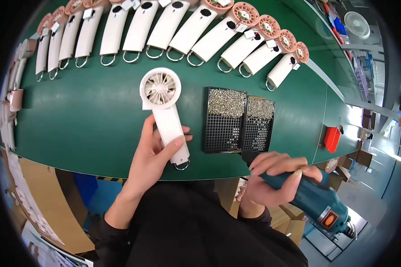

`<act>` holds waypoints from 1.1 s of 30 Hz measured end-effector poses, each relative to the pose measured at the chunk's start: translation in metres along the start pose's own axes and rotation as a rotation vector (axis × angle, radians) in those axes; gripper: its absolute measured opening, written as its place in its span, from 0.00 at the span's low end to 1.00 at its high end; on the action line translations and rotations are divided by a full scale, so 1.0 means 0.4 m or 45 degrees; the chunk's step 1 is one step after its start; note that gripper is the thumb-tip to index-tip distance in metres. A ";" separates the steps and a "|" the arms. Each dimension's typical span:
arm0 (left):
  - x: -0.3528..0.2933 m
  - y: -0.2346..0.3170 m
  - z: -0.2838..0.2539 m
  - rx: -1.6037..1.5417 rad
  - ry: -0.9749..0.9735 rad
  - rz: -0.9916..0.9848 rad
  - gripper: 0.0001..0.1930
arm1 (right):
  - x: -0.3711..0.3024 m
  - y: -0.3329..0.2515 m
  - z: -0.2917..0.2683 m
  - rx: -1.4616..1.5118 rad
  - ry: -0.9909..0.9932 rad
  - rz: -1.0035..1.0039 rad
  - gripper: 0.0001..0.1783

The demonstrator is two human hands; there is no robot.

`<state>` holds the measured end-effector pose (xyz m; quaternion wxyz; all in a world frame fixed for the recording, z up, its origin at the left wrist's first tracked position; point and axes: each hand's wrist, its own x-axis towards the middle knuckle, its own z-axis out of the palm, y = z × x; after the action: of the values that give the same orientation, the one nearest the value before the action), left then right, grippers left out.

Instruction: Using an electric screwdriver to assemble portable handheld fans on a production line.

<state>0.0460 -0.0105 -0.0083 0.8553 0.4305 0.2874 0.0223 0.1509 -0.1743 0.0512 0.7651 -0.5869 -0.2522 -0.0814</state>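
My left hand [153, 149] is closed around the white handle of a handheld fan [168, 127], which lies on the green table with its round head away from me and a metal ring at its near end. In my right hand [276, 175] is a teal electric screwdriver [318, 196], its dark tip end pointing left toward two black screw trays [206, 120]. Silver screws [227, 102] are heaped in the far part of both trays, and some stand in the holes nearer me. The driver's tip is at the trays' near edge; whether it touches a screw cannot be made out.
Along the far side of the table [98, 133] runs an arc of white fan handles [209, 40] with pink round heads and metal rings. More fan parts [16, 100] are piled at the left edge. A red bin [332, 139] is at the right; cardboard boxes [53, 200] stand below the table.
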 end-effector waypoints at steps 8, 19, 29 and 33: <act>0.010 -0.021 0.010 -0.016 -0.034 0.022 0.26 | -0.020 0.035 -0.006 -0.086 -0.045 0.115 0.14; 0.012 -0.018 0.010 0.000 -0.029 0.017 0.24 | -0.020 0.063 -0.001 -0.206 -0.020 0.010 0.10; 0.009 -0.022 0.009 -0.031 -0.038 0.021 0.23 | -0.027 0.054 0.004 -0.211 0.087 0.042 0.10; 0.009 -0.024 0.005 -0.034 -0.040 0.019 0.23 | -0.031 0.055 0.002 -0.221 0.060 0.054 0.09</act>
<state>0.0480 -0.0172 -0.0163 0.8651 0.4215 0.2705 0.0258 0.1494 -0.1690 0.0265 0.7186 -0.6541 -0.2136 -0.1004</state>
